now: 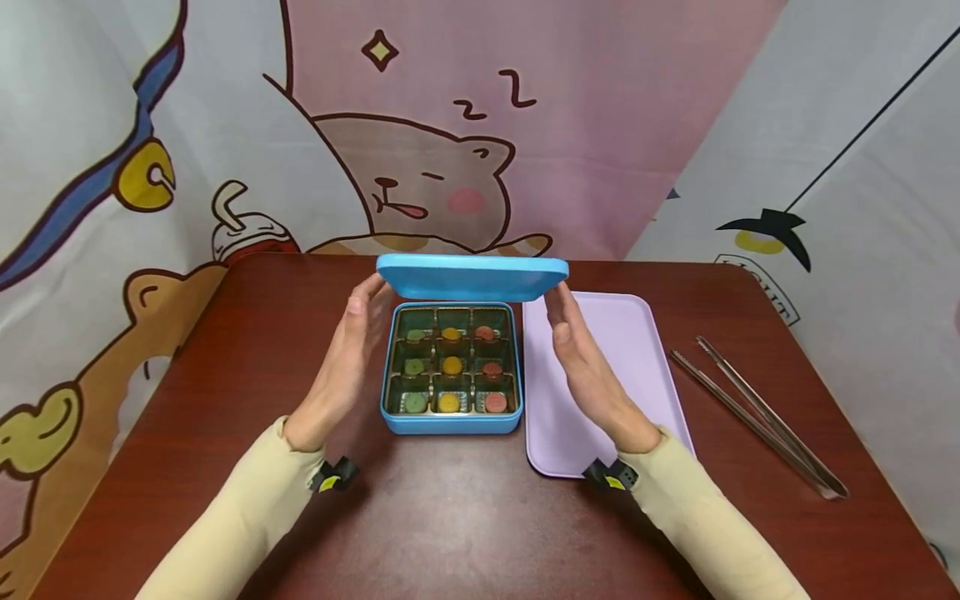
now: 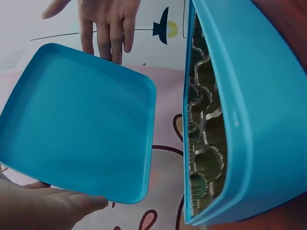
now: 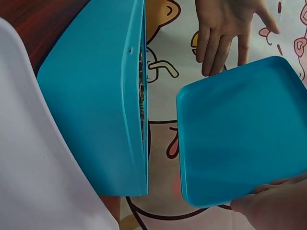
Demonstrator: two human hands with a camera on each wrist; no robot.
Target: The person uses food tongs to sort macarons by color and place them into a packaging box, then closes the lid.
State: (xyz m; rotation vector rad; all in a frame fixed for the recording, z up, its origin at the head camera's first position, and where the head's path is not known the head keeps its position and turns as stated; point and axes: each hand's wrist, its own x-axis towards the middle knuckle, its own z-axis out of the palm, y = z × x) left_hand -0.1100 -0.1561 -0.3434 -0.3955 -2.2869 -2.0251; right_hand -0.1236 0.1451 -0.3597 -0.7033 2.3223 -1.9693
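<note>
A blue box lid (image 1: 472,279) is held up and tilted between both hands, above the back edge of the matching blue box (image 1: 450,426). My left hand (image 1: 333,362) has its straight fingers against the lid's left edge, and my right hand (image 1: 592,371) supports the right edge the same way. Both wrist views show the lid's smooth inside (image 2: 81,124). The box below is uncovered. Its divided insert has several square compartments with small round pieces: green (image 1: 415,403) at left, yellow (image 1: 449,403) in the middle and red (image 1: 496,403) at right.
Right of the box lies a flat lilac tray (image 1: 547,433), partly under my right forearm. Metal tongs (image 1: 765,425) rest farther right on the dark wooden table (image 1: 450,533). A cartoon-printed curtain (image 1: 600,125) hangs behind the table's back edge.
</note>
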